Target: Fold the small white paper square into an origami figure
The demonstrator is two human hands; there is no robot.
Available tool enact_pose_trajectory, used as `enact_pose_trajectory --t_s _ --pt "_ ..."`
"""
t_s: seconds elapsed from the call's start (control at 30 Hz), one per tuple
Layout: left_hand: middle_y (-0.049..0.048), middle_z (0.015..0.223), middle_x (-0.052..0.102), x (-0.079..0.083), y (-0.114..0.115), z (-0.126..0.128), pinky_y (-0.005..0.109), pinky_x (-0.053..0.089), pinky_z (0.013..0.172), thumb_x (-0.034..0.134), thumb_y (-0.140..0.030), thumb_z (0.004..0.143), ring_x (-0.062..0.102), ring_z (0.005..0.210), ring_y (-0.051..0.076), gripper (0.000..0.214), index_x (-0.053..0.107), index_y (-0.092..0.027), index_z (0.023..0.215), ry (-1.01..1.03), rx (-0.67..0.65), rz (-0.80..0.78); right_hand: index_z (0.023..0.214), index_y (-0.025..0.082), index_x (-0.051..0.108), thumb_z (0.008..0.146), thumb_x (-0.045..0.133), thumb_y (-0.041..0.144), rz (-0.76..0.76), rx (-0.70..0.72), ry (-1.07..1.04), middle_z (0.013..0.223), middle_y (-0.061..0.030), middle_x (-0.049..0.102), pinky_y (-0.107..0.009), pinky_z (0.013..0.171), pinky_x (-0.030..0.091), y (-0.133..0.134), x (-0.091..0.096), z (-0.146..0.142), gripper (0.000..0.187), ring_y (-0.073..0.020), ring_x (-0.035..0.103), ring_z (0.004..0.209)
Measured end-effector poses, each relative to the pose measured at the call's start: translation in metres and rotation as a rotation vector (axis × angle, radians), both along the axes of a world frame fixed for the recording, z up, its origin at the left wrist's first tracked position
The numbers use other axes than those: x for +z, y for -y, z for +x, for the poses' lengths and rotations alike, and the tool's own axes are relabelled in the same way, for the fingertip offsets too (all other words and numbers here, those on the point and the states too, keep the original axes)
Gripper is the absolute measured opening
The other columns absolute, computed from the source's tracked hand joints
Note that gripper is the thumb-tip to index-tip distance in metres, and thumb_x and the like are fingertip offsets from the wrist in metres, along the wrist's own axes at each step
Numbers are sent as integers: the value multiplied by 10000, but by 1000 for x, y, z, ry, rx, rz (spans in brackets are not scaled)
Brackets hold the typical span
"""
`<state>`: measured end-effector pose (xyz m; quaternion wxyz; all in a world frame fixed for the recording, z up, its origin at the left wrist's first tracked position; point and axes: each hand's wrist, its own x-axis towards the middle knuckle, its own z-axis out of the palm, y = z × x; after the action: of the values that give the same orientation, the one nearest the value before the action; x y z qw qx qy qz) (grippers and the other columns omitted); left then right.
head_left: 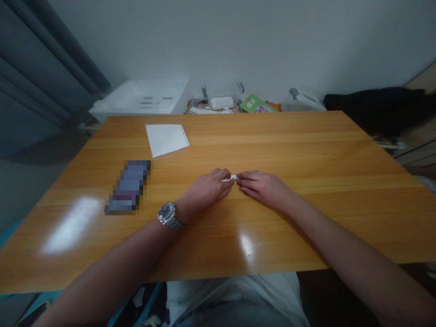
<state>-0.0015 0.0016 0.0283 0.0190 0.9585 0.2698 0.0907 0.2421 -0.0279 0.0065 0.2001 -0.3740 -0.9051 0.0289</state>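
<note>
My left hand and my right hand meet at the middle of the wooden table. Both are closed in a pinch on a small white piece of paper that shows between the fingertips. Most of that piece is hidden under the fingers. A metal watch sits on my left wrist. A white sheet of paper with a perforated right edge lies flat at the far left of the table.
A blurred-out flat object lies on the table left of my left hand. Behind the table are a white box, a green booklet, cluttered small items and a dark cloth.
</note>
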Motion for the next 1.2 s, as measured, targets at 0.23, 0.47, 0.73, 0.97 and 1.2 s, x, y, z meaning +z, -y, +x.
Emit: enact_pose_trajectory --t_s 0.23,0.47,0.73,0.97,1.2 --pt "124 1305 610 -3 -1 -4 384 549 991 462 -268 1051 591 1172 241 313 617 -175 1306 44 -57 11 1193 162 750 1019 547 268 -15 -36 53 1301 -138 701 -446 1023 567 3 6 0 287 -282 665 1191" --pt "144 1426 598 -12 -5 -12 384 490 1110 422 -363 1070 600 1278 241 424 560 -126 1394 72 -96 -51 1286 191 707 1026 548 294 -75 8 -48 1339 -107 697 -419 1053 552 -1 5 9 322 -249 675 1209" --pt "130 1425 603 -10 -5 -13 422 502 1086 467 -338 1049 612 1260 262 412 562 -151 1404 43 -57 -23 1249 212 725 1028 546 314 -85 -77 -149 1278 -81 734 -406 1043 557 -1 11 17 302 -227 696 1175" --pt "136 1444 590 -11 -10 -13 430 483 1114 466 -341 1050 591 1297 267 426 561 -138 1413 62 -72 -53 1328 200 685 1024 548 319 -130 -22 -22 1414 -106 644 -442 1117 502 -2 7 18 353 -260 622 1294" --pt "100 1476 577 -5 -14 -20 354 471 1145 434 -331 1063 599 1311 215 396 608 -164 1377 119 -61 -216 1305 186 704 1031 527 345 -150 -55 -16 1422 -106 634 -429 1127 497 0 7 17 362 -255 626 1292"
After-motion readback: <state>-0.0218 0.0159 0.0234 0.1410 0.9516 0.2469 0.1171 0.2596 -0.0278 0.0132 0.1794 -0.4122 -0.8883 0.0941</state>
